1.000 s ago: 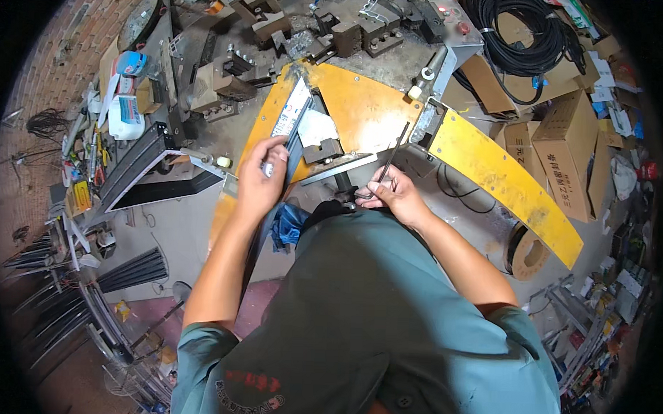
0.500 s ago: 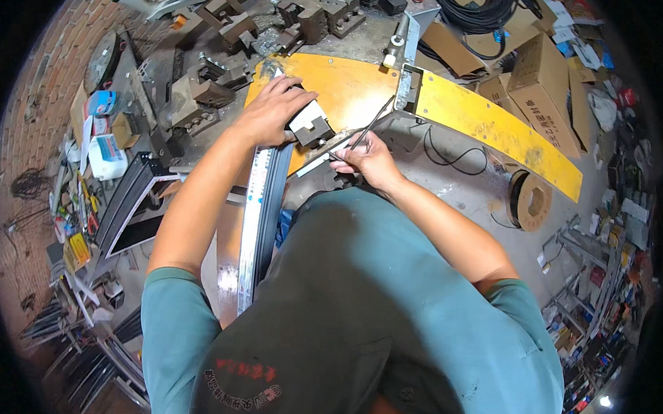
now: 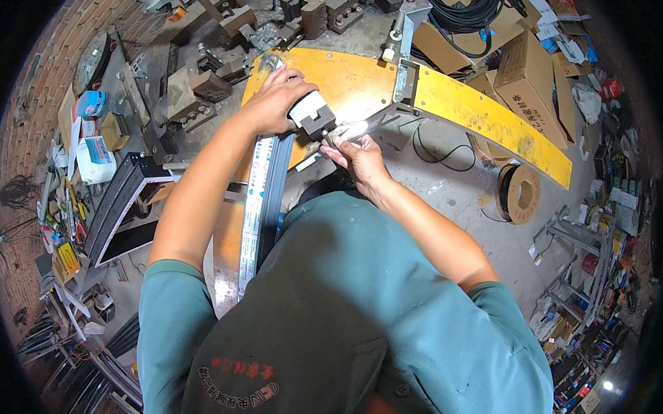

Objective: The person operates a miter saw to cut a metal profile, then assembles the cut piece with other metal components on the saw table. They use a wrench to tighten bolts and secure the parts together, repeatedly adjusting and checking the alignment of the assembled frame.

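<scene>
My left hand (image 3: 279, 103) is closed over a short block (image 3: 313, 113) with a white face and a dark, notched end, resting on the yellow plate (image 3: 343, 72). A long grey profile bar (image 3: 265, 197) with a printed white strip runs from beneath that hand toward my body. Whether block and bar are joined is hidden. My right hand (image 3: 358, 163) sits just right of the block's notched end, its fingertips pinched together near the plate's front edge. What they hold is small and mostly covered.
A long yellow arm (image 3: 495, 124) reaches right from a metal bracket (image 3: 404, 84). Steel blocks (image 3: 200, 89) crowd the bench at left and back. Beyond the arm stand cardboard boxes (image 3: 526, 79) and a coil of black cable (image 3: 466, 11). A cable spool (image 3: 520, 194) lies on the floor.
My right hand has moved slightly left, its fingertips closer to the notched end. The thin dark rod it held pointing up and right no longer shows clearly. My left hand keeps its grip.
</scene>
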`<state>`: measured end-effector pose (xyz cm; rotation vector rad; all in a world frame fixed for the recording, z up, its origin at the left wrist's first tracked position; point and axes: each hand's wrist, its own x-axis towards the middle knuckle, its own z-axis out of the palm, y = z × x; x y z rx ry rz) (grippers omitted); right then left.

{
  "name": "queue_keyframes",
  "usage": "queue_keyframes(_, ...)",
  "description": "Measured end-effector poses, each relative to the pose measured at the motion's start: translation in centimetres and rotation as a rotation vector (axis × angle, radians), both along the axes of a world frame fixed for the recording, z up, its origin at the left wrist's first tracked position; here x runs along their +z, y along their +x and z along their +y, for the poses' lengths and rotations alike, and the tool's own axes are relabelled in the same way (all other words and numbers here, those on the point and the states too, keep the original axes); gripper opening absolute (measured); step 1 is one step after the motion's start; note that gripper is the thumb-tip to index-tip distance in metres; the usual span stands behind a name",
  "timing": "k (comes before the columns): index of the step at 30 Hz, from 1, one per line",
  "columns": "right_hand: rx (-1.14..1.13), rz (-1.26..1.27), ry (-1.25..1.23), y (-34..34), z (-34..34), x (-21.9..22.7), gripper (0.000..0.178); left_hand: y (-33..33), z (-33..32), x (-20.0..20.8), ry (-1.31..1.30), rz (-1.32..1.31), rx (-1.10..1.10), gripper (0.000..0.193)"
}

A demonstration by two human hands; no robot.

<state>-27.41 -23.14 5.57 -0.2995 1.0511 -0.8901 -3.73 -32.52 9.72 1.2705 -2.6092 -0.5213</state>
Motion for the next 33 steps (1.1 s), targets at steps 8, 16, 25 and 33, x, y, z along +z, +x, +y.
queue_keyframes(8,-0.066,-0.035,0.003,0.5,0.5,0.2,0.023,-0.1,0.0,-0.2,-0.002,-0.015,0.012,0.083)
queue_keyframes(16,-0.013,0.194,-0.465,0.7,1.0,-0.3,0.019,0.0,-0.1,-0.1,0.031,-0.005,0.008,0.086)
queue_keyframes(25,0.422,1.179,-1.246,0.0,1.3,1.8,0.019,0.0,-0.1,0.2,0.044,-0.030,0.018,0.089)
queue_keyframes(33,0.427,1.155,-1.111,-0.7,1.9,1.3,0.023,0.1,0.1,0.3,0.068,-0.004,0.024,0.090)
